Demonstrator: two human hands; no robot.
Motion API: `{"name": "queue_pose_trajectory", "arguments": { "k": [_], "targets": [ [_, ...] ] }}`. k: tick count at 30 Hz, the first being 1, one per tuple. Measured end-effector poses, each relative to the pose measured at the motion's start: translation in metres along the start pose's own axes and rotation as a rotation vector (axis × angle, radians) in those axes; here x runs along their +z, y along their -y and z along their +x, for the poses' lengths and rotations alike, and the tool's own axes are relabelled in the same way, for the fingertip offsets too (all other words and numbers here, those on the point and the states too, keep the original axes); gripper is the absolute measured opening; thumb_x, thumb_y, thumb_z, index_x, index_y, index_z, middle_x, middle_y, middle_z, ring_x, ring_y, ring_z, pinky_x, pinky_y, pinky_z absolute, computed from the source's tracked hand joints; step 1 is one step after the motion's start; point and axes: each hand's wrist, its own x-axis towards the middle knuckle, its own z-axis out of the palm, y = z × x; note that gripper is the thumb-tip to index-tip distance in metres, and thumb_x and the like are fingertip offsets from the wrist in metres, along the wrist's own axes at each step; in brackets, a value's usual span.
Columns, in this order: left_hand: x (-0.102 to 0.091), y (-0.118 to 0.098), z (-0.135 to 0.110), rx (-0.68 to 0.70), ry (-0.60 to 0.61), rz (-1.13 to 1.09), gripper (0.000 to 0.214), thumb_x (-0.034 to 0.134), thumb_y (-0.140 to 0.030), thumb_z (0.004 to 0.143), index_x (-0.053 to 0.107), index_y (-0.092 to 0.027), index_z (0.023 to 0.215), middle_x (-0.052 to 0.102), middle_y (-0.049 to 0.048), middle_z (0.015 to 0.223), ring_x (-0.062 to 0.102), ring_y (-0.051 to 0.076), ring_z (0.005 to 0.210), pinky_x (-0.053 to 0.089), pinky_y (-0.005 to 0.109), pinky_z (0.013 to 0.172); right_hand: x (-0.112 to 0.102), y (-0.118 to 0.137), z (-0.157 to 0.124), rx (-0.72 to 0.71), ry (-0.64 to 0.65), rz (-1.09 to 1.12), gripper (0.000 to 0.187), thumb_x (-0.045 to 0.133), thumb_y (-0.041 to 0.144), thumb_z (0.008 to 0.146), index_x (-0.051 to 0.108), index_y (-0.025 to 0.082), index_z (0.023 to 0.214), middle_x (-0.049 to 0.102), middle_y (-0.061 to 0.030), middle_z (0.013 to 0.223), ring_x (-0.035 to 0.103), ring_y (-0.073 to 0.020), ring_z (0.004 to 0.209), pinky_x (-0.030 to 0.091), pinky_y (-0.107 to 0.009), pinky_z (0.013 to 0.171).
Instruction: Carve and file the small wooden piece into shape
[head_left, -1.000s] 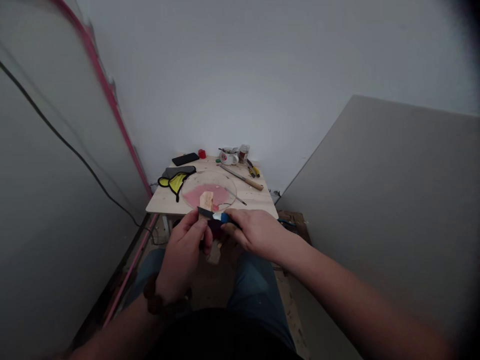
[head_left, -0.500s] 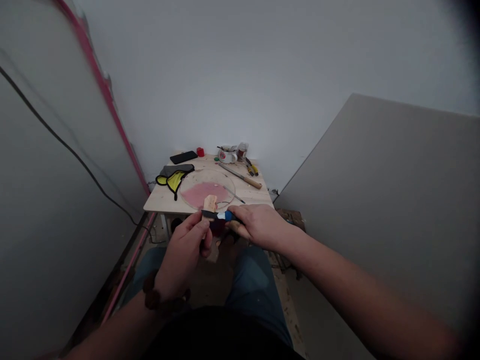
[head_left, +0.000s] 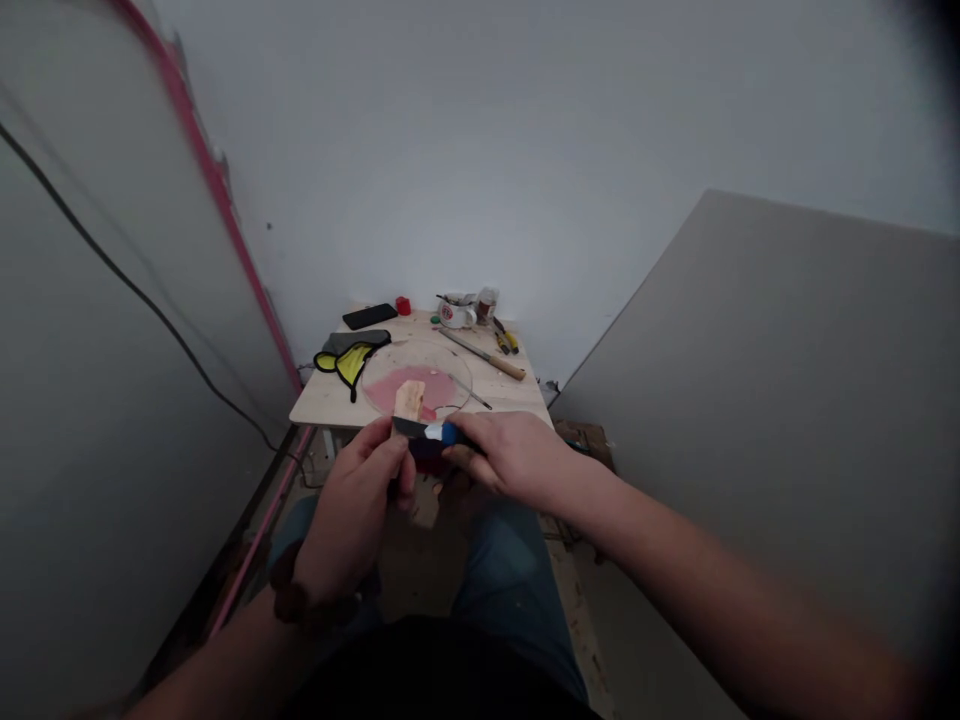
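My left hand point(head_left: 366, 482) is closed around the lower end of a small pale wood piece point(head_left: 409, 399), whose top sticks up past the fingers. In my right hand point(head_left: 517, 458) is a knife point(head_left: 431, 431) with a blue and black handle, its dark blade pointing left. The blade lies across the near face of the wood, close to my left thumb and fingertips. Both hands are held just in front of the table's near edge, above my knees. My left fingers hide the lower part of the wood.
On the small wooden table point(head_left: 319, 408) lies a round clear plate point(head_left: 375, 365) with pink on it. Around it are a grey and yellow cloth point(head_left: 352, 360), a black phone point(head_left: 370, 316), a file point(head_left: 484, 355) with a wooden handle, a white mug point(head_left: 456, 316) and yellow-handled pliers point(head_left: 508, 341).
Both hands have shifted slightly left, carrying the wood and the knife. The wood piece now stands a little higher and more upright, with more of its face showing.
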Motion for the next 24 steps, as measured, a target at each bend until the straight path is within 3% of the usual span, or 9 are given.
{"name": "queue_pose_trajectory", "arguments": {
  "k": [4, 18, 24],
  "targets": [
    [0.001, -0.005, -0.004, -0.026, 0.021, -0.039, 0.026, 0.072, -0.041, 0.103, 0.062, -0.027, 0.084, 0.057, -0.0024, 0.064, 0.047, 0.017, 0.058, 0.040, 0.029, 0.058, 0.001, 0.009, 0.000, -0.015, 0.016, -0.058, 0.042, 0.054, 0.058, 0.123, 0.071, 0.023, 0.140, 0.087, -0.0133, 0.118, 0.078, -0.0308, 0.099, 0.045, -0.036, 0.077],
    [-0.003, 0.003, -0.011, -0.078, 0.066, -0.137, 0.026, 0.076, -0.041, 0.105, 0.065, -0.024, 0.088, 0.054, -0.0053, 0.062, 0.038, 0.012, 0.054, 0.033, 0.026, 0.053, 0.002, -0.020, 0.003, -0.069, 0.012, -0.076, 0.041, 0.054, 0.055, 0.122, 0.071, 0.023, 0.143, 0.086, -0.0119, 0.118, 0.077, -0.0291, 0.101, 0.045, -0.035, 0.081],
    [-0.002, 0.007, -0.006, -0.110, 0.044, -0.124, 0.018, 0.077, -0.039, 0.102, 0.070, -0.023, 0.100, 0.054, -0.0067, 0.062, 0.037, 0.012, 0.054, 0.033, 0.024, 0.052, 0.010, -0.024, 0.006, -0.077, 0.018, -0.127, 0.044, 0.053, 0.056, 0.122, 0.072, 0.022, 0.144, 0.086, -0.0135, 0.116, 0.077, -0.0293, 0.099, 0.045, -0.035, 0.081]
  ]
}}
